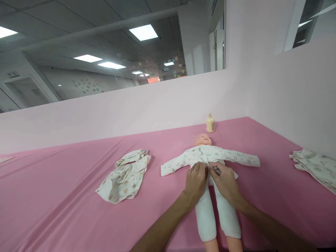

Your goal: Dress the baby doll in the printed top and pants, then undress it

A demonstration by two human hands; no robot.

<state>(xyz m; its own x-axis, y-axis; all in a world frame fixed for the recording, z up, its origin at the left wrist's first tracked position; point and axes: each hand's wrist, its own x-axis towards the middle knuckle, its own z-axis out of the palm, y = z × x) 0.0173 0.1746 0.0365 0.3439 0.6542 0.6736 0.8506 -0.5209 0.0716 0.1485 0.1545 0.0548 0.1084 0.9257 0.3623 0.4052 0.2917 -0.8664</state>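
A baby doll [202, 139] lies on its back on the pink sheet [65, 196], head toward the wall. It wears a white printed shirt [231, 155] with sleeves spread out and has plain white legs [206, 217]. My left hand [195, 180] and my right hand [225, 180] meet over the doll's waist. The fingers of both are closed, pinching the lower front edges of the shirt together.
A crumpled printed garment [124, 176] lies left of the doll. More folded printed clothes [313, 168] sit at the right by the wall. A small cream bottle [210, 123] stands behind the doll's head against the pink partition wall [131, 108].
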